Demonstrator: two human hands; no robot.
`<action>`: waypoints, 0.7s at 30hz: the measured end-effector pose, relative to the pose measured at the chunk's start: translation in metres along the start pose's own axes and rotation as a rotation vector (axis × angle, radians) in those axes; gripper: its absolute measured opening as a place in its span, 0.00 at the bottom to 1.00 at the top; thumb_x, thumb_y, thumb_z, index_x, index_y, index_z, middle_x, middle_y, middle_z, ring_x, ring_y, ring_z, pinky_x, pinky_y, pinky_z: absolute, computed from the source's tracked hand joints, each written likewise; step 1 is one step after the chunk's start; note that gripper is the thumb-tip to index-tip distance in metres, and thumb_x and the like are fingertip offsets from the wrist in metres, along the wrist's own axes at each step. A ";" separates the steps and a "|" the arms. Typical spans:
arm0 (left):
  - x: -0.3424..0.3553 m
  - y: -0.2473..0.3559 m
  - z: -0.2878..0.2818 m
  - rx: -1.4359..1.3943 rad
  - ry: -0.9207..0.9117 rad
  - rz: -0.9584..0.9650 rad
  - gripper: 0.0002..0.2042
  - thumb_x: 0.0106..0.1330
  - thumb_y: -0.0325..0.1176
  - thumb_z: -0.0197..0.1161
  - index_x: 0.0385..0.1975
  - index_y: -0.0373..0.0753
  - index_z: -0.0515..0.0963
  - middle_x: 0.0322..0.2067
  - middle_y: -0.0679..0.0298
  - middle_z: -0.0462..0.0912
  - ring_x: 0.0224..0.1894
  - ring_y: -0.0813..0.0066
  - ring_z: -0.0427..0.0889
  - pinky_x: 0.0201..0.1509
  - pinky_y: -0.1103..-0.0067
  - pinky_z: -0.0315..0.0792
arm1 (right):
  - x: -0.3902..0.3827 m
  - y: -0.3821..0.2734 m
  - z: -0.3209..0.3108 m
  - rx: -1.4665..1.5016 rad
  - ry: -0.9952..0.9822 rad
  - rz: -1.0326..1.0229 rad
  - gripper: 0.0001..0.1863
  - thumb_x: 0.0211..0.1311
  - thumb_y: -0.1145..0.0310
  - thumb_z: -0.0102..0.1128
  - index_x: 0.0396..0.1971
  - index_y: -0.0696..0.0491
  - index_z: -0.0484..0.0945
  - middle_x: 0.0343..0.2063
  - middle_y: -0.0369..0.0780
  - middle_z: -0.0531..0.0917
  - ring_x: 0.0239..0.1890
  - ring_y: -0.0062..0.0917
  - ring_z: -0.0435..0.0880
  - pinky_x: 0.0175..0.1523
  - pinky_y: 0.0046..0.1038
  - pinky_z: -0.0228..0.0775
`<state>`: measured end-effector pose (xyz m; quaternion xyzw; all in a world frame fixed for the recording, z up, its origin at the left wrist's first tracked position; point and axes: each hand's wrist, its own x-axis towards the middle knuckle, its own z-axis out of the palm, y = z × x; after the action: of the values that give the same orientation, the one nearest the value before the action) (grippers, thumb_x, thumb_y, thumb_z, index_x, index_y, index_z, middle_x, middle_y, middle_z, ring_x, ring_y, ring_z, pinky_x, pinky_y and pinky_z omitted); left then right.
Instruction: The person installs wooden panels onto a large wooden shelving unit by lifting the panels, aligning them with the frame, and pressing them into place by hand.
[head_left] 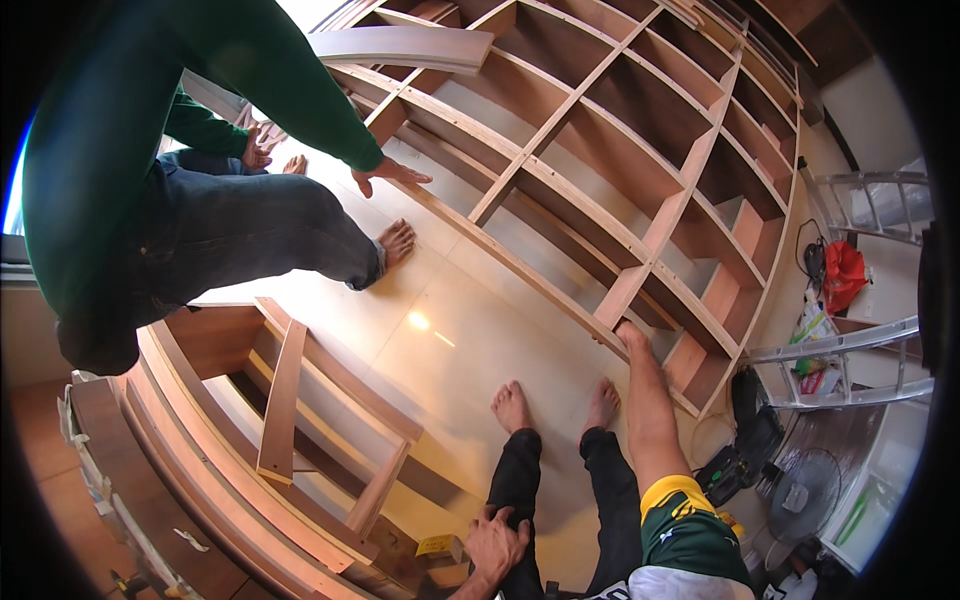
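A large wooden grid frame (575,262) with many open compartments lies across the floor in front of me. My right arm reaches forward, and my right hand (630,335) is closed over the frame's near edge by a cross board; its fingertips are partly hidden. Close to my body, my left hand (497,542) lies open on my left leg, fingers apart, holding nothing. Across from me, a co-worker in a green sleeve rests a hand (393,177) on the frame's edge at the left. Farther back shows another person's hand (258,150).
A second, curved wooden frame (285,400) stands at the lower left, with a small yellow box (438,547) beside it. At the right are a metal ladder (840,360), a fan (803,495), a black tool case (745,450) and a red bag (845,275). A curved board (405,47) lies atop the frame.
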<state>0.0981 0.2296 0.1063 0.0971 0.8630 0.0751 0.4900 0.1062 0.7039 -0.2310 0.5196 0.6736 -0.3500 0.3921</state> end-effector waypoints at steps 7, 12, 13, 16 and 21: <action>0.001 0.011 -0.007 -0.012 -0.006 -0.043 0.24 0.61 0.51 0.66 0.54 0.47 0.84 0.61 0.54 0.78 0.60 0.46 0.77 0.63 0.59 0.73 | 0.003 -0.003 0.000 -0.034 -0.016 -0.009 0.47 0.47 0.34 0.67 0.65 0.48 0.76 0.66 0.49 0.75 0.71 0.43 0.69 0.71 0.41 0.64; -0.001 0.016 -0.004 -0.028 0.015 -0.050 0.23 0.61 0.51 0.66 0.53 0.47 0.84 0.60 0.53 0.77 0.59 0.45 0.77 0.61 0.57 0.74 | 0.017 0.003 0.006 -0.073 -0.027 -0.022 0.47 0.47 0.34 0.67 0.65 0.48 0.76 0.66 0.49 0.75 0.71 0.43 0.69 0.72 0.41 0.64; -0.002 0.018 -0.004 -0.031 0.021 -0.048 0.23 0.61 0.51 0.66 0.53 0.47 0.84 0.60 0.53 0.77 0.58 0.45 0.77 0.61 0.57 0.75 | 0.021 0.006 0.007 -0.068 -0.030 -0.036 0.47 0.47 0.34 0.67 0.65 0.48 0.76 0.67 0.49 0.75 0.71 0.43 0.69 0.72 0.41 0.64; 0.000 0.016 0.000 -0.037 0.032 0.005 0.23 0.61 0.50 0.65 0.53 0.47 0.84 0.60 0.52 0.77 0.58 0.44 0.77 0.60 0.57 0.75 | 0.063 0.041 0.006 0.001 -0.030 -0.093 0.47 0.48 0.34 0.66 0.65 0.49 0.75 0.67 0.49 0.74 0.71 0.43 0.69 0.72 0.42 0.64; -0.007 0.017 0.005 -0.025 0.026 -0.079 0.24 0.61 0.50 0.65 0.54 0.46 0.84 0.60 0.52 0.77 0.58 0.45 0.77 0.61 0.58 0.74 | 0.051 0.005 0.028 0.006 -0.165 -0.065 0.51 0.41 0.36 0.72 0.67 0.49 0.74 0.68 0.50 0.72 0.71 0.44 0.69 0.73 0.41 0.63</action>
<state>0.1072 0.2450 0.1135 0.0560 0.8714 0.0677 0.4827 0.1075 0.7020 -0.2891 0.4681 0.6544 -0.4060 0.4333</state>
